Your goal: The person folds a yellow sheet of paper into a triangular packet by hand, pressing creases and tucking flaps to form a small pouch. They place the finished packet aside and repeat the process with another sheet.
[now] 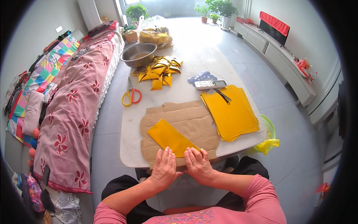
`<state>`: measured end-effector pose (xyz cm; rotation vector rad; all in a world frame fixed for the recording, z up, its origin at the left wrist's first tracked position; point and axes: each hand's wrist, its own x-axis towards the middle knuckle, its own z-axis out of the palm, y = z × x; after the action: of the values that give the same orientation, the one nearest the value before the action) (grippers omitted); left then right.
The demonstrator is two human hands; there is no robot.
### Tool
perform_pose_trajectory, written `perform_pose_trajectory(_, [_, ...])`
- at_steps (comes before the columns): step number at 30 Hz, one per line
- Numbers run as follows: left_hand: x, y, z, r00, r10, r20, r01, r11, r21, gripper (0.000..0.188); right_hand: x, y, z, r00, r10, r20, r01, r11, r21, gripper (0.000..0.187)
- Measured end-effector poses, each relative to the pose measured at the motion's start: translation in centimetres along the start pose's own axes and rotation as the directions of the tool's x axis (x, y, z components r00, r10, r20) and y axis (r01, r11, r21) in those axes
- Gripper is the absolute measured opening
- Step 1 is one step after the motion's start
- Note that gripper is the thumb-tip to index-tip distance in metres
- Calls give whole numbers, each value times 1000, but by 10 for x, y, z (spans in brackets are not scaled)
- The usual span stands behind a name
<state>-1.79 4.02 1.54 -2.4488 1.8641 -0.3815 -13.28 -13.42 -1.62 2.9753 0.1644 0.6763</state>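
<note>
No Legible Lettering Around the Table

No words, numbers or signs can be read. Toward the right edge of the table (186, 93), by the far edge of the stack of yellow sheets (231, 112), a white remote control (210, 84) carries a small display and tiny button marks, too small to make out. The pink shirt (192, 217) at the table's near edge bears a multicoloured print; whether it includes letters cannot be told. Beyond the table's right edge, the red packets (304, 64) on the white TV cabinet (276, 59) are too small to read.
</note>
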Motion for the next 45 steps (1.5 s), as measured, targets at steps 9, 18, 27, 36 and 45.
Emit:
perform_pose_trajectory(9, [3, 4, 3, 999, -13, -39, 10, 996, -83, 90, 1, 0, 0, 1000, -3, -8, 2, 1000, -19, 65])
perform_pose_trajectory(18, [11, 17, 21, 997, 70, -39, -74, 992, -104, 94, 0, 0, 4, 999, -17, -42, 14, 997, -69, 60])
perform_pose_trajectory(27, [12, 19, 19, 998, 50, -43, -55, 992, -114, 94, 2, 3, 0, 999, -34, -31, 33, 999, -41, 55])
perform_pose_trajectory(36, [16, 21, 15, 998, 48, -31, -51, 993, -111, 91, -6, 12, -3, 999, -40, -26, 40, 999, -7, 52])
perform_pose_trajectory(45, [18, 22, 16, 997, 60, -40, -62, 997, -43, 89, -26, 24, -16, 999, 45, 29, -45, 999, 10, 58])
